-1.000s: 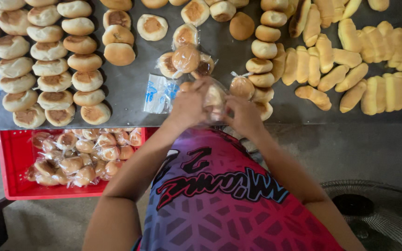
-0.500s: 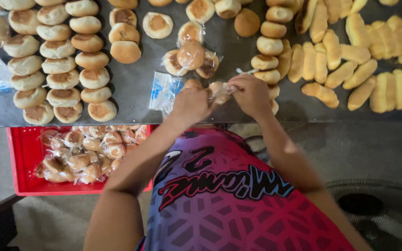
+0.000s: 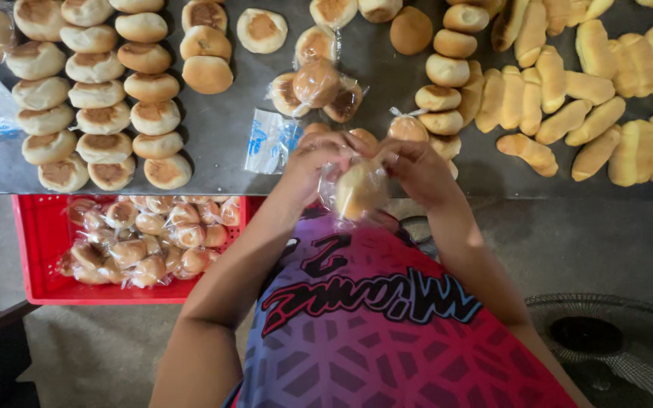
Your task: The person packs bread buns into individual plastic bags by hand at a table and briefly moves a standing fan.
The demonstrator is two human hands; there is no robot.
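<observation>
My left hand and my right hand meet at the near edge of a grey metal table. Together they hold the top of a clear plastic bag with a round bun inside; the bag hangs below my fingers, over the table's edge. Just beyond my hands lie a stack of empty clear bags and a few bagged buns.
Rows of round buns cover the table's left side, another column stands in the middle, and long rolls fill the right. A red crate of bagged buns sits low at left. A fan grille is at lower right.
My hands have drawn back from the tabletop toward me, and the bagged bun now hangs lower, past the table's edge.
</observation>
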